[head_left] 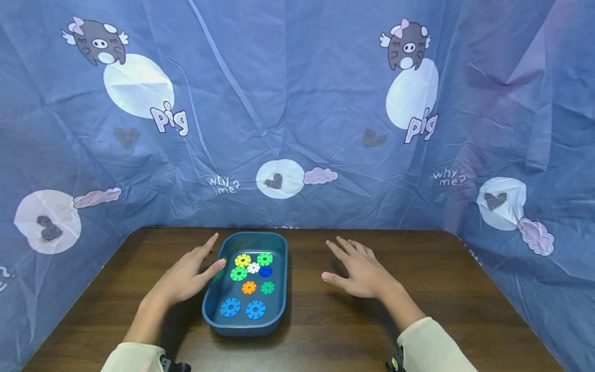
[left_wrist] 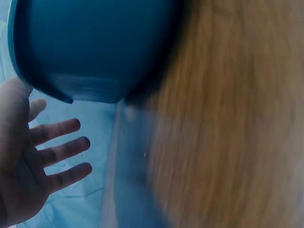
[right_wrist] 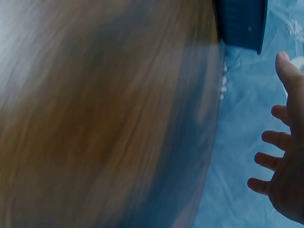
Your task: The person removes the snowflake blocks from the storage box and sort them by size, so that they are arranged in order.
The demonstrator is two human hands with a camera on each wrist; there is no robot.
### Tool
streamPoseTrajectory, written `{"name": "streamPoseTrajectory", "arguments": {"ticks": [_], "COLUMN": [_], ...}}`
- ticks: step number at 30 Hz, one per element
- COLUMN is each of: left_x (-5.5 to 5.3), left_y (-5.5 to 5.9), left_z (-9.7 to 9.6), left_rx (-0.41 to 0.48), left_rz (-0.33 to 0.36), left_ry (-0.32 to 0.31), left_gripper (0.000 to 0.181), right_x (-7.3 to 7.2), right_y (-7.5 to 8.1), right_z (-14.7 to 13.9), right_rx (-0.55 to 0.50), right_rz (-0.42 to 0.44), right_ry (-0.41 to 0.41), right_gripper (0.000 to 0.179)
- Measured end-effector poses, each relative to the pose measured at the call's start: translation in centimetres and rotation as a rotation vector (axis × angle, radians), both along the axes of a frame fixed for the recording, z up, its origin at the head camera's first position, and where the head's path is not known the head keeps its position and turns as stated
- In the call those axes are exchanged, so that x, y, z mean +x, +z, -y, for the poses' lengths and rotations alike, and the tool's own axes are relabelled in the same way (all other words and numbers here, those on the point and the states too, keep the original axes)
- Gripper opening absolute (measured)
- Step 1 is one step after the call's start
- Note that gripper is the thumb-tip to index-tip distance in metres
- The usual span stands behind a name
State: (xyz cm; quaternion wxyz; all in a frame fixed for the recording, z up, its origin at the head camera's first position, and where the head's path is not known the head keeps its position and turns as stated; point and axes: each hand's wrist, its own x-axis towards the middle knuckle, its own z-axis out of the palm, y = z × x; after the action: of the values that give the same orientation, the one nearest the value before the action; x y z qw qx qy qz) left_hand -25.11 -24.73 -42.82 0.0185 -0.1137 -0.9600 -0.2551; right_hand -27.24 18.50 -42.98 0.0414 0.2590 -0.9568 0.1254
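A dark blue-grey plastic tray [head_left: 245, 326] sits left of centre on the wooden table. Inside it lie several flat notched plastic discs: a yellow disc [head_left: 243, 260], an orange disc [head_left: 249, 288], a white disc [head_left: 253, 267], plus green and blue ones. My left hand [head_left: 182, 276] is at the tray's left side, fingers spread, its thumb overlapping the rim in the head view. Out to the right of the tray, my right hand [head_left: 364, 271] hovers with spread fingers and holds nothing. In the left wrist view the tray's wall [left_wrist: 99, 52] looms beside the left hand [left_wrist: 28, 156].
The brown wooden table [head_left: 334, 330] has rounded far corners. Behind it hangs a blue cloth [head_left: 288, 103] printed with pigs, hearts and lettering, which also runs down both sides. Light sleeves and dark wrist straps show at both forearms.
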Motion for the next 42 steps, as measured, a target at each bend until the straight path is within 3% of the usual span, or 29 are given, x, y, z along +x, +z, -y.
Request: {"name": "streamPoseTrajectory", "arguments": {"ticks": [4,12,18,21,30,36,42], "left_x": [-0.3,-0.4,-0.6,-0.7,-0.5,-0.6,-0.7], "left_y": [-0.3,-1.0,-1.2,-1.5,-2.4,-2.9,-2.9], "left_z": [-0.7,-1.6,-1.6,-1.4,-0.6,-0.4,-0.4], "left_rx": [0.085,0.223,0.303,0.371,0.696,0.931,1.058], "left_rz": [0.01,-0.061,-0.034,0.001,0.136,0.227,0.301], "left_ry": [-0.012,-0.011,0.045,0.07,0.124,0.147,0.155], "left_gripper": [0.087,0.072,0.063,0.062,0.059,0.06,0.054], "right_x": [0.1,0.3,0.2,0.2,0.0,-0.1,-0.1], "right_y": [0.2,0.7,1.2,1.5,1.5,1.6,2.1], "right_z": [1.7,4.5,6.1,6.8,8.9,10.3,11.6], "right_rx": [0.006,0.028,0.023,0.03,0.086,0.172,0.272], "right_rz": [-0.004,-0.022,-0.027,-0.028,-0.013,-0.053,-0.112], "right_ry": [0.05,0.127,0.159,0.166,0.222,0.314,0.381], "right_gripper": [0.089,0.086,0.08,0.079,0.082,0.076,0.071]}}
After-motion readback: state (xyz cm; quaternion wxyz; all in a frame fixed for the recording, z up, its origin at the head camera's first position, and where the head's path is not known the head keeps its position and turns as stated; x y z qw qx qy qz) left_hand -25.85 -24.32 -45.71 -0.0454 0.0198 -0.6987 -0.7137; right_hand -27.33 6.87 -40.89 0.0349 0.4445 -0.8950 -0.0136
